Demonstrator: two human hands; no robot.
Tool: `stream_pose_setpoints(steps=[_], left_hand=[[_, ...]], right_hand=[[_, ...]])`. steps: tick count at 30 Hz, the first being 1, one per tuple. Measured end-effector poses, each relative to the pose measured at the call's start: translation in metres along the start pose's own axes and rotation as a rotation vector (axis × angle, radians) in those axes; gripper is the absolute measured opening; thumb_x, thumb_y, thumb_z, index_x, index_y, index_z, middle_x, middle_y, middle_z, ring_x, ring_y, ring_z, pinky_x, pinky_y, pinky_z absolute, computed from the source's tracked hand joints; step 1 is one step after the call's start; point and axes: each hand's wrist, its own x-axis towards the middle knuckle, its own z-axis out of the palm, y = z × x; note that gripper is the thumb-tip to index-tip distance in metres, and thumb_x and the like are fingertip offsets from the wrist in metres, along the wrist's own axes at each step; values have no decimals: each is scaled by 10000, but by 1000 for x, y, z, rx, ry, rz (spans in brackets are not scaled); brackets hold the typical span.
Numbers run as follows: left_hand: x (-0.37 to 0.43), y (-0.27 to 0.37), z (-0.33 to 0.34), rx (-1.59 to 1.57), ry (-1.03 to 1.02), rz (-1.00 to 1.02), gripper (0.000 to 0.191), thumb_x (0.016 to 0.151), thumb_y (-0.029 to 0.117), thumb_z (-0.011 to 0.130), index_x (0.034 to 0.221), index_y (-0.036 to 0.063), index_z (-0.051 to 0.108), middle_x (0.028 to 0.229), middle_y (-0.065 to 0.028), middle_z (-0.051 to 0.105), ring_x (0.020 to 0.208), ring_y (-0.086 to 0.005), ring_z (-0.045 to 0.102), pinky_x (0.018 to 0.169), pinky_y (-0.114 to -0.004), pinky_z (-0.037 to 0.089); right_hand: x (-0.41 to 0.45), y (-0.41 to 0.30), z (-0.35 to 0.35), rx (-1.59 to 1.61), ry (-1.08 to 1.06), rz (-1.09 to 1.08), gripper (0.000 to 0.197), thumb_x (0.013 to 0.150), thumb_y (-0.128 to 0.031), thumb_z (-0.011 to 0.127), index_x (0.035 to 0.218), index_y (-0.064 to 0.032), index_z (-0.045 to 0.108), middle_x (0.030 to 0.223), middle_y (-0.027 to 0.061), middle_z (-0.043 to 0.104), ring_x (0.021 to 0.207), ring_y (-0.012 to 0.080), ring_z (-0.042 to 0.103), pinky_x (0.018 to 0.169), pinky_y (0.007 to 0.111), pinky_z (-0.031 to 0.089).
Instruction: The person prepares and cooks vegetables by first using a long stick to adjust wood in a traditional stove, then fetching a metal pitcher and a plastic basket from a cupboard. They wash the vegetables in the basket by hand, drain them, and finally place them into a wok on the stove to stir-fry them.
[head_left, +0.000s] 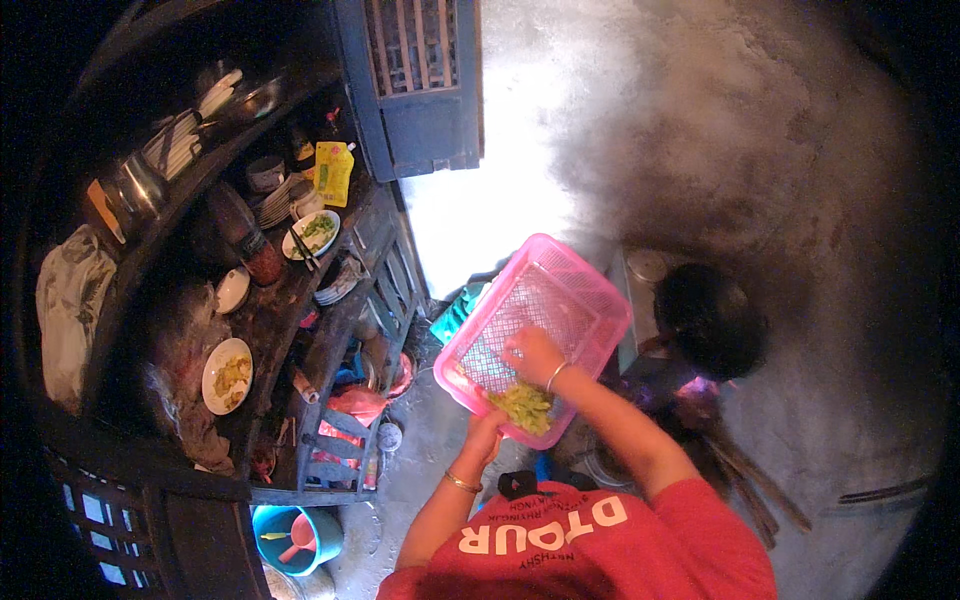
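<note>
A pink plastic mesh basket (604, 296) is tilted in front of me, with a small heap of chopped green vegetables (525, 407) in its near end. My left hand (486, 435) grips the basket's near rim beside the heap. Inside the basket, just above the vegetables, is my right hand (534, 356) with its fingers bent; whether it pinches anything cannot be seen. To the right, a black wok (709, 322) sits over a fire (697, 386).
Left stands a wooden cabinet with a plate of food (227, 376), a bowl with chopsticks (311, 234) and a yellow pouch (333, 174). A blue bucket (330, 529) is on the floor. Firewood (757, 480) sticks out below the wok. A wooden door (427, 127) is ahead.
</note>
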Motion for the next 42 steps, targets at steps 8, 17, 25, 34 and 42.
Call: stream_pose_setpoints(steps=[8, 17, 25, 34, 42], left_hand=[[12, -4, -10, -16, 83, 135, 414, 594, -73, 453, 996, 25, 420, 890, -61, 498, 812, -172, 505, 658, -263, 430], [13, -4, 2, 37, 187, 167, 324, 595, -109, 453, 836, 95, 381, 734, 23, 407, 650, -77, 431, 556, -187, 376], [10, -11, -3, 318, 71, 116, 353, 597, -42, 478, 942, 15, 435, 834, -42, 486, 730, -144, 499, 588, -238, 420], [3, -1, 6, 342, -13, 42, 424, 616, -15, 468, 1036, 11, 419, 926, -69, 500, 810, -183, 510, 650, -282, 444], [4, 1, 1, 199, 31, 26, 490, 629, -12, 463, 1099, 27, 327, 955, -88, 465, 804, -197, 517, 586, -295, 477]], right_hand=[[-16, -37, -15, -136, -250, 252, 357, 674, -436, 520, 830, -116, 549, 866, 132, 489, 794, 316, 474, 696, 417, 389], [-22, -50, 10, 65, -526, 519, 532, 680, -518, 490, 1011, -102, 462, 970, 185, 470, 854, 367, 487, 722, 412, 401], [-19, -22, 40, 835, -571, 528, 550, 614, -488, 591, 954, -60, 527, 826, 80, 571, 798, 169, 534, 682, 289, 421], [-23, -9, 33, 1744, -433, 742, 321, 772, -250, 478, 1007, -32, 486, 982, 101, 526, 910, 229, 508, 810, 333, 394], [-22, 7, 25, 1988, -351, 917, 367, 786, -325, 452, 986, -20, 491, 955, 106, 539, 874, 225, 526, 774, 371, 419]])
